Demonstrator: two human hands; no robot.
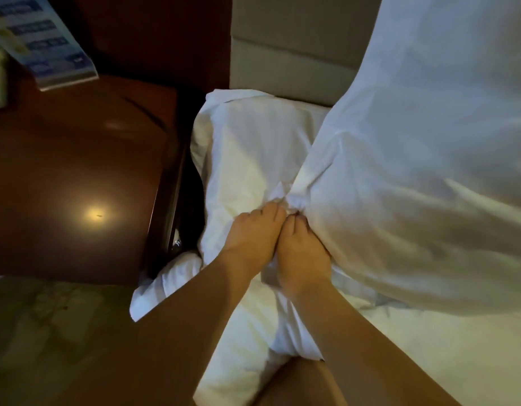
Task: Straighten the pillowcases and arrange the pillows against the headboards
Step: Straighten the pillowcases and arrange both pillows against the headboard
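Note:
A large white pillow (pixel 423 177) stands tilted against the beige padded headboard (pixel 288 54) on the right. A second white pillow (pixel 247 148) lies flat to its left, at the bed's edge. My left hand (pixel 253 235) and my right hand (pixel 300 253) are side by side in the middle. Both pinch a bunched corner of the large pillow's pillowcase (pixel 294 197) where the two pillows meet. The fingertips are partly buried in the cloth.
A dark glossy wooden nightstand (pixel 77 177) stands left of the bed, with a lamp's reflection on its top. A blue and white card stand (pixel 45 39) sits at its far left corner. White bed linen (pixel 429 347) spreads at the lower right. Patterned carpet (pixel 48 332) lies below the nightstand.

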